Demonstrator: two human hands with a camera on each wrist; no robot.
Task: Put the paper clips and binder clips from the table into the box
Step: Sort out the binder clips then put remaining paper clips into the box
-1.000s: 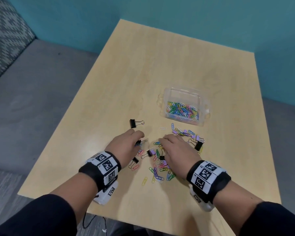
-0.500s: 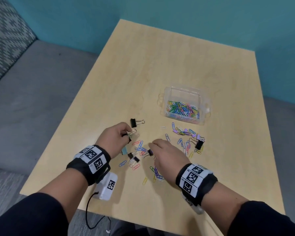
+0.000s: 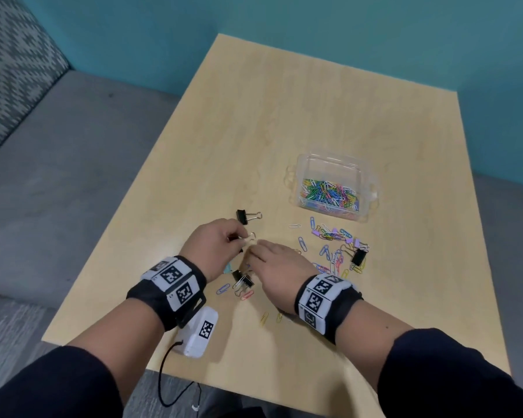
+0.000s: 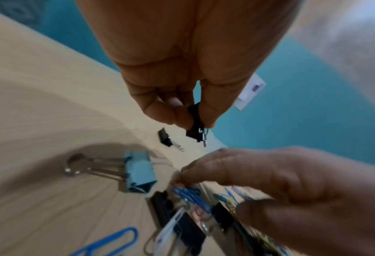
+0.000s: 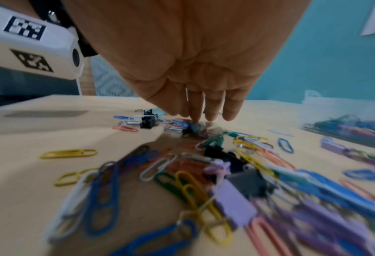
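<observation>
My left hand hangs just above the table and pinches a small black binder clip between thumb and fingers; its silver handle pokes out. My right hand reaches in beside it, fingers straight and pointing down, tips touching blue paper clips in the pile. The clear plastic box, with several coloured paper clips inside, stands at the right rear of the hands. Loose paper clips and binder clips lie between the box and my hands.
A black binder clip lies just beyond my left hand. A light blue one sits under it, two black ones between my wrists, another at the right. The table's near edge is close.
My left hand has lifted a black binder clip off the table. My right hand slid left across the pile until its fingertips came next to the left hand.
</observation>
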